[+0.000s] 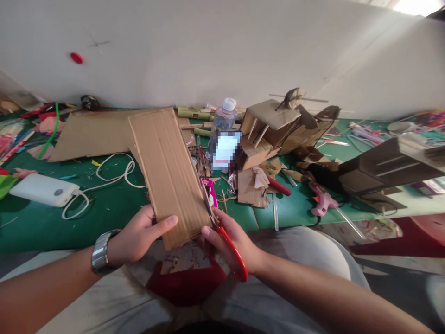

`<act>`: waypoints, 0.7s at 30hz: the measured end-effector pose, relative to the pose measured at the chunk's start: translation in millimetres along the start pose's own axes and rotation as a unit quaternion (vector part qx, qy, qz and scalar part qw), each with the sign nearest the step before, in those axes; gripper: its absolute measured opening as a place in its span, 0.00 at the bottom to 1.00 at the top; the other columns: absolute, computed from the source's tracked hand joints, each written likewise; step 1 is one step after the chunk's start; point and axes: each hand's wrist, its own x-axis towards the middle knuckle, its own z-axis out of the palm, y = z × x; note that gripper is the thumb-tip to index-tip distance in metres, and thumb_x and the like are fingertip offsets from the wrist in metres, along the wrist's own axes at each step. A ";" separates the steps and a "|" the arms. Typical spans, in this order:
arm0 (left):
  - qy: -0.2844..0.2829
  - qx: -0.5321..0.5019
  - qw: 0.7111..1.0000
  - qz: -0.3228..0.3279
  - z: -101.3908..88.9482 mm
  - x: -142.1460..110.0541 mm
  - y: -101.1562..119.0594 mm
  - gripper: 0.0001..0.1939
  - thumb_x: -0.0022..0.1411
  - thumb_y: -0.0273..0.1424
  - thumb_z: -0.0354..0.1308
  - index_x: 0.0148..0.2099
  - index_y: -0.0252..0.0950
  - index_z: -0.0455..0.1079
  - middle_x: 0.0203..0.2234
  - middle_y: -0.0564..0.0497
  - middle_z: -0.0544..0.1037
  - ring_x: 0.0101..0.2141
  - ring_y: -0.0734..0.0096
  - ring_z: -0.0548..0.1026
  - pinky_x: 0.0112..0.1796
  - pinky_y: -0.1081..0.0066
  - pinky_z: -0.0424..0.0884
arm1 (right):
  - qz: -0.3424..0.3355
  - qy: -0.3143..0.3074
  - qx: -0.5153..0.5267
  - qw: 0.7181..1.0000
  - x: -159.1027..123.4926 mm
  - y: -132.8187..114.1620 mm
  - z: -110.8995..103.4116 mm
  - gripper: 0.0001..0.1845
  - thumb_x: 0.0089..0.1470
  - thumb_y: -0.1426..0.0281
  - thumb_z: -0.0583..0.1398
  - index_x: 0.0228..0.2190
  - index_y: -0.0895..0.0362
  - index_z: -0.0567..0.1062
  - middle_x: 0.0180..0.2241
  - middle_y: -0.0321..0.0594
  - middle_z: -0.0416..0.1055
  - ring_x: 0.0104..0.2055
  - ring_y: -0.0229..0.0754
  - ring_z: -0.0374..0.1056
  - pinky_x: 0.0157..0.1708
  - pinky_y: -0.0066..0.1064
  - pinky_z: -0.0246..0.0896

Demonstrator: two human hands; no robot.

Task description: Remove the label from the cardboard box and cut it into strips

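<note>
A long strip of corrugated cardboard (pixel 168 167) is held up in front of me, tilted, with its far end toward the wall. My left hand (pixel 137 234) grips its near left edge, thumb on top and fingers hidden underneath. My right hand (pixel 229 241) is closed on a pair of scissors (pixel 232 250) with red handles. The metal blades lie along the cardboard's right edge, pointing away from me. Whether they are cutting into it I cannot tell. The right thumb is near the cardboard's lower right corner.
On the green table (pixel 31 232) lie a white power bank (pixel 47 190) with a cable, a larger cardboard sheet (pixel 92 134), a plastic bottle (pixel 224 118), a phone with a blurred screen (pixel 225 150), cardboard models (pixel 267 125) and a pink glue gun (pixel 323 202). A red container (pixel 186 283) with scraps sits below my hands.
</note>
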 end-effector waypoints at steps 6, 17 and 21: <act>-0.005 0.018 1.000 -0.004 1.8 -0.5 1.5 0.21 0.66 0.43 0.67 0.56 0.37 0.81 0.52 0.40 0.84 0.55 0.44 0.80 0.59 0.50 0.74 | -0.011 0.003 -0.007 1.000 0.3 -1.6 2.9 0.38 0.51 0.36 0.66 0.46 0.54 0.67 0.23 0.27 0.65 0.18 0.35 0.64 0.18 0.27 0.65; -0.010 0.017 1.000 -0.009 1.5 -1.4 1.0 0.21 0.65 0.44 0.67 0.54 0.36 0.82 0.51 0.41 0.85 0.55 0.44 0.80 0.58 0.50 0.75 | -0.002 0.009 -0.001 1.000 3.0 1.4 3.4 0.38 0.49 0.34 0.65 0.40 0.54 0.67 0.16 0.24 0.62 0.13 0.36 0.64 0.11 0.23 0.59; 0.017 -0.044 0.999 -0.006 -1.9 2.4 -0.8 0.24 0.61 0.47 0.71 0.51 0.36 0.82 0.47 0.41 0.86 0.55 0.43 0.80 0.55 0.52 0.78 | -0.006 0.009 0.000 1.000 2.9 1.5 2.0 0.36 0.51 0.35 0.65 0.38 0.54 0.68 0.15 0.23 0.61 0.12 0.35 0.62 0.11 0.23 0.60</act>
